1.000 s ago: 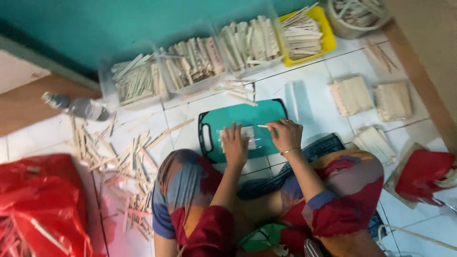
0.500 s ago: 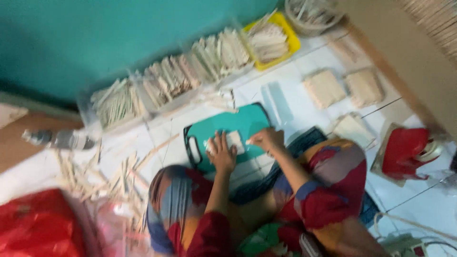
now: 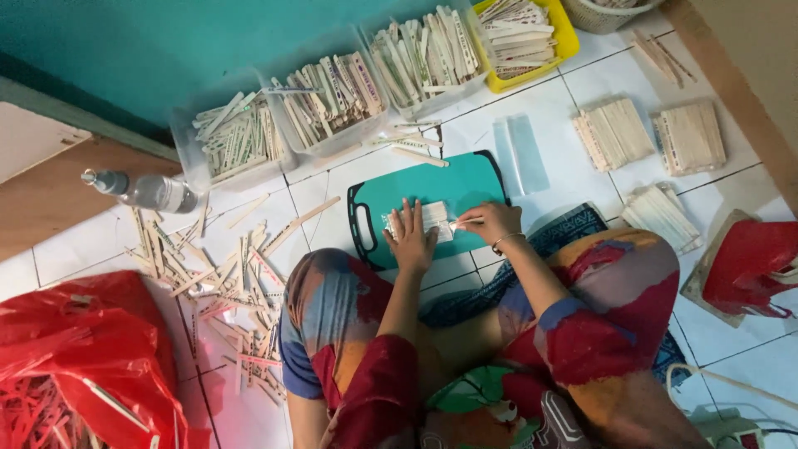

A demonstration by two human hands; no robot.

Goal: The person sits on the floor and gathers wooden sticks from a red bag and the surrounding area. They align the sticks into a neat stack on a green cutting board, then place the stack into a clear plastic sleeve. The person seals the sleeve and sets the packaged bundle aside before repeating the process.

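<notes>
left hand [image 3: 410, 241] flat, fingers spread, pins stick bundle [image 3: 426, 221] on green board [image 3: 432, 195], frame center; right hand [image 3: 486, 223] pinches its end to steady it.

- Left hand [image 3: 411, 239] flat, palm down, on a small row of pale wooden sticks [image 3: 435, 218] lying on the teal cutting board [image 3: 465, 187].
- Right hand [image 3: 489, 223] at the row's right end, fingers pinched on its edge; bracelet on wrist.
- Board rests on white tiled floor [image 3: 549, 108], just in front of the person's knees.
- Behind board: three clear tubs [image 3: 332, 100] and one yellow tub [image 3: 557, 25], all filled with sticks.
- Loose sticks [image 3: 216, 274] scattered left of board; plastic bottle [image 3: 145, 189] lying beside them.
- Red plastic bag [image 3: 75, 357] at lower left.
- Stacked stick bundles [image 3: 615, 133] on tiles to the right.
</notes>
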